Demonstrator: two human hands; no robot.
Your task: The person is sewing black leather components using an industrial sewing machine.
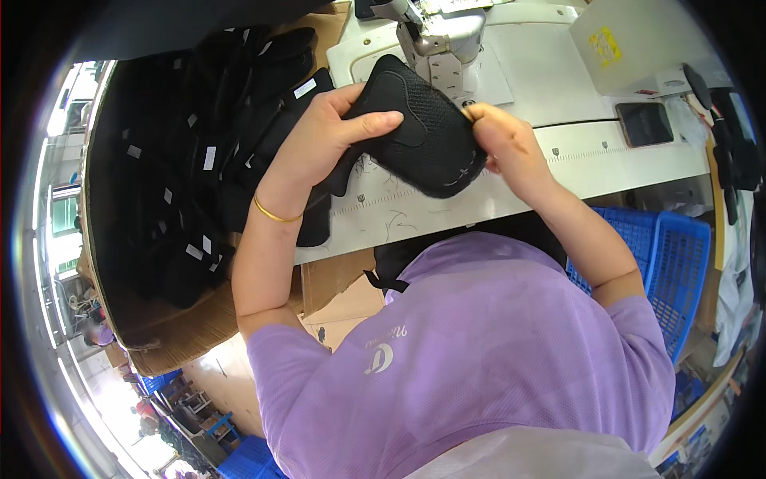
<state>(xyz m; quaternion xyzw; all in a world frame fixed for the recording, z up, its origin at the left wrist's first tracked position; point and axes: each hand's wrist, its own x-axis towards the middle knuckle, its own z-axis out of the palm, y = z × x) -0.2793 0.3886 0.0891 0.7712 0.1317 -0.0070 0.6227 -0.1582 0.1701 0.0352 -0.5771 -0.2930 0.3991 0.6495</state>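
Observation:
A black padded mesh piece (435, 132), rounded at its near end and with a curved seam, is held tilted above the white sewing table (383, 215). My left hand (327, 132) grips its left side, thumb pressed flat on top and the other fingers hidden underneath. At the right edge of the piece, my right hand (511, 144) is closed in a pinch, fingers curled. A small pale mark shows near the rounded end. Just beyond the piece stands the metal head of a sewing machine (447, 40).
Left of the table, a large cardboard box (171, 359) holds a heap of black pieces (183, 160) with white labels. A phone (645, 124) lies on the right of the table, near a white box (630, 48). A blue plastic crate (678, 271) stands at lower right.

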